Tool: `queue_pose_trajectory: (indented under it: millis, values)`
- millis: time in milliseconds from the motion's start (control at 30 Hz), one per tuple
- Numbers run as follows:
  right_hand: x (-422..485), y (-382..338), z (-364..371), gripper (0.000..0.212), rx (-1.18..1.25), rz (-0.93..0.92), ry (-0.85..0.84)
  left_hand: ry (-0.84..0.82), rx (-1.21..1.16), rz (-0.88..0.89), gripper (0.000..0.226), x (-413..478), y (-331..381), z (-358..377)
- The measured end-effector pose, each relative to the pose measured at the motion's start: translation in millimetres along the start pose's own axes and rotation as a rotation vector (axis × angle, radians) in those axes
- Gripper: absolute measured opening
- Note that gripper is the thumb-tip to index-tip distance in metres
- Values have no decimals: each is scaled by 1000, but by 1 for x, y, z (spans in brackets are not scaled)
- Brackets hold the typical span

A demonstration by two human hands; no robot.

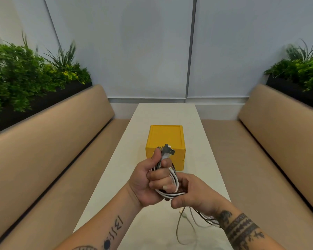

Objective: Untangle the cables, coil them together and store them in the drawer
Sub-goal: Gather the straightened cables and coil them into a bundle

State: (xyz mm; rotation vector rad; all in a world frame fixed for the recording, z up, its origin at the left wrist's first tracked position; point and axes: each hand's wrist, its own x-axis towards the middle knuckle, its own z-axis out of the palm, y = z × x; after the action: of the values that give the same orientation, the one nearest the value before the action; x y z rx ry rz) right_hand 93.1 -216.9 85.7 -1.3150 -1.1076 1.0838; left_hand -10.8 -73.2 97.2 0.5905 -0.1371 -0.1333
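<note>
We hold the cables (174, 178) up over the desk (114, 177), in a bunch of white, grey and dark loops. Our left hand (145, 179) grips the top of the bunch, with its fingers (158, 175) curled tight round it, and the plugs (167, 151) stick up out of our fist toward 12 o'clock. Our right hand (192, 193) is just beside it at 4 o'clock, and its fingers and thumb pinch the bottom of the loops. The bunch runs long from 12 o'clock down to 6 o'clock. The loose ends (207, 218) hang from our right hand down to the desk at 5 o'clock, so we think the coiling is not done yet. The right hand is nearer to those ends, so it should wind them on. The yellow box (164, 136) sits on the desk at 12 o'clock, just past our hands. Its drawers (180, 155) look shut, so we cannot see what is inside. One must be pulled open before the cables go in.
</note>
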Motion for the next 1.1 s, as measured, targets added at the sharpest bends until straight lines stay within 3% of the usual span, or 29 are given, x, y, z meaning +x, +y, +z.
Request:
queue_pose_trajectory:
  millis: [267,400,567,700,867,967,1100]
  values:
    - [-2,0,7,35,11,-29,91,306,356,-13,50,-10,11,3]
    - [-2,-5,3,31,-21,-55,114,347,552,-13,53,-15,21,10]
    - [1,-5,-3,32,-107,-52,172,493,620,-12,40,-12,27,25]
    - [2,-9,-8,35,-183,-36,212,601,724,1,49,-10,29,28]
    - [5,-9,-7,41,-234,-36,281,840,655,160,51,0,17,26]
    - [8,-8,-1,38,-270,-46,294,972,629,311,39,7,6,25]
    - [11,-7,6,39,-381,-5,283,1069,891,438,39,6,2,14]
